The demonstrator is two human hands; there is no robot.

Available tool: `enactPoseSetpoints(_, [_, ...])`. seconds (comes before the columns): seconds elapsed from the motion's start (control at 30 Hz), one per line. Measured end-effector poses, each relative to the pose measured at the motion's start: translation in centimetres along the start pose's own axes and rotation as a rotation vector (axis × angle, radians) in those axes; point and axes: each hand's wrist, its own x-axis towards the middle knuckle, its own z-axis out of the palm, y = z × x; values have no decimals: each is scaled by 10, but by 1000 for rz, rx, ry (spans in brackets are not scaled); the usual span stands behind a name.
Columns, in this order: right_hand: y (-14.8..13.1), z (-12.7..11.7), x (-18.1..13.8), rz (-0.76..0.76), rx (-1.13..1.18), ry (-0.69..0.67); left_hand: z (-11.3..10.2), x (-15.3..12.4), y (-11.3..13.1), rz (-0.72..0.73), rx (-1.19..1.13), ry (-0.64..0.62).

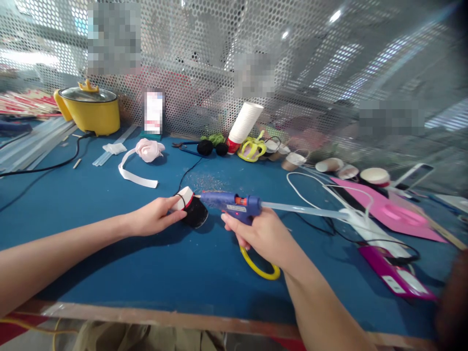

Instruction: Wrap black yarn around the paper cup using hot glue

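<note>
My left hand (pixel 159 216) is closed around a paper cup (pixel 195 214), which lies tilted just above the blue table. Black cord covers much of the cup, while a white and red part stays bare near my fingers. A black strand (pixel 188 170) runs from it toward dark yarn balls (pixel 212 147) at the back. My right hand (pixel 265 234) grips a blue hot glue gun (pixel 234 204), its nozzle pointing left at the cup, touching or very close. A long clear glue stick (pixel 303 209) sticks out of the gun's rear. Below my right hand, a yellow loop (pixel 261 268) shows, partly hidden.
At the back left stands a yellow electric pot (pixel 91 109) beside clear glue sticks (pixel 40 146). A pale ribbon roll (pixel 149 150), pliers (pixel 186 145) and a paper cup stack (pixel 246 122) line the back. Rightward lie pink sheet (pixel 365 195), cables and a purple phone (pixel 395 273).
</note>
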Motion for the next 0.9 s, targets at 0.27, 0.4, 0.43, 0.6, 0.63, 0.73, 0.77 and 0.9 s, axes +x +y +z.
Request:
enactPoseSetpoints(0.27, [-2,-1,-1,5,39,-13,0,0,2,12,9,11])
enactPoseSetpoints(0.4, [-3,-3,-1,9,49,-21,0,0,2,20,11,3])
enactPoseSetpoints(0.43, [-3,-3,-1,7,50,-24,0,0,2,18,13,0])
enactPoseSetpoints(0.6, [-3,-3,-2,17,64,-35,0,0,2,6,11,5])
enactPoseSetpoints(0.63, [-3,-2,-2,15,68,-26,0,0,2,10,9,7])
enactPoseSetpoints(0.73, [-3,-1,-1,11,74,2,0,0,2,27,8,3])
enactPoseSetpoints(0.77, [-3,-1,-1,11,72,3,0,0,2,29,9,1])
enactPoseSetpoints(0.9, [-4,-2,-2,9,60,-24,-1,-1,3,12,12,-1])
